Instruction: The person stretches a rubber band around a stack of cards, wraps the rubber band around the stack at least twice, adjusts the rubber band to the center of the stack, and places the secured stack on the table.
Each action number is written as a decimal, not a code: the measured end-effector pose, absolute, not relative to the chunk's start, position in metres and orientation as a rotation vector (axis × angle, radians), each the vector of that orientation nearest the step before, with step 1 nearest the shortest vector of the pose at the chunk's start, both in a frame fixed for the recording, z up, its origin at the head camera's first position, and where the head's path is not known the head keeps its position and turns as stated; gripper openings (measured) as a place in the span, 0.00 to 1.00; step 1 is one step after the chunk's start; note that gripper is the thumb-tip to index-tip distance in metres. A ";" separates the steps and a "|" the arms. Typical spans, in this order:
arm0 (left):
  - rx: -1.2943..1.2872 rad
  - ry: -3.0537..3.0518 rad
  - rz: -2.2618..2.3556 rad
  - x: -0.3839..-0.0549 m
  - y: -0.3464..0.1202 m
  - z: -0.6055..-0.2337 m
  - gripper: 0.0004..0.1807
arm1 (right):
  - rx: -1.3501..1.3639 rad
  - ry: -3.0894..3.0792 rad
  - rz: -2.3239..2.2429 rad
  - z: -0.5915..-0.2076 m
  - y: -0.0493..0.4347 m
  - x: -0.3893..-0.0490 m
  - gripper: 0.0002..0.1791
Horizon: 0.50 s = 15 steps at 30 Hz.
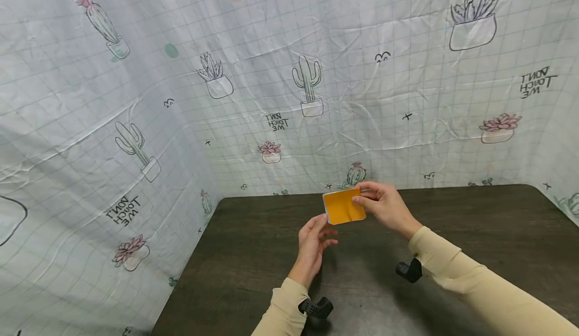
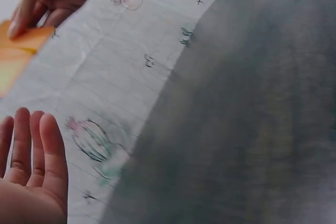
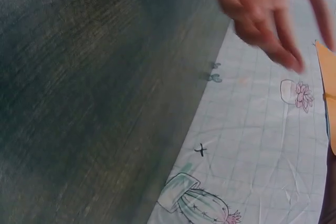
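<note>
1. Orange square (image 1: pixel 340 208), just the one, up over one dark desk (image 1: pixel 253 255);
2. one right hand (image 1: pixel 383 206), pinching its right side;
3. one left hand (image 1: pixel 311 244), fingers loosely out, right by the lower-left corner;

The head view looks forward and down across the worktop (image 1: pixel 253 260); both wrist views, closer and tilted, face the patterned sheet (image 1: pixel 362 90), sharing the orange card (image 1: pixel 340 208).
</note>
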<state>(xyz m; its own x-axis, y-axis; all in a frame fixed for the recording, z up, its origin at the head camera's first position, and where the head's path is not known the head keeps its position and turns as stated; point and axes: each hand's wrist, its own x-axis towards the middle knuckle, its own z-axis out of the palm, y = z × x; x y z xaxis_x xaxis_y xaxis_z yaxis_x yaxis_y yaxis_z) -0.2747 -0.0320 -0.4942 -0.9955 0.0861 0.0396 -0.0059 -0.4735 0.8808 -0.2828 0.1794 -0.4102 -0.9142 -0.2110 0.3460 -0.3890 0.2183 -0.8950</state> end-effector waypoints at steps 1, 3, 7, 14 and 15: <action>0.161 1.625 2.643 -0.276 -0.032 -0.489 0.17 | 0.587 -2.329 1.787 -0.411 0.178 -0.282 0.14; 0.228 1.675 2.638 -0.278 -0.032 -0.479 0.18 | 0.601 -2.329 1.798 -0.413 0.177 -0.282 0.14; 0.304 1.763 2.631 -0.284 -0.032 -0.464 0.15 | 0.618 -2.331 1.807 -0.416 0.175 -0.281 0.13; 0.421 1.956 2.558 -0.289 -0.028 -0.452 0.14 | 0.642 -2.336 1.828 -0.420 0.170 -0.278 0.14; 0.422 1.967 2.558 -0.289 -0.027 -0.451 0.14 | 0.646 -2.332 1.838 -0.420 0.170 -0.278 0.14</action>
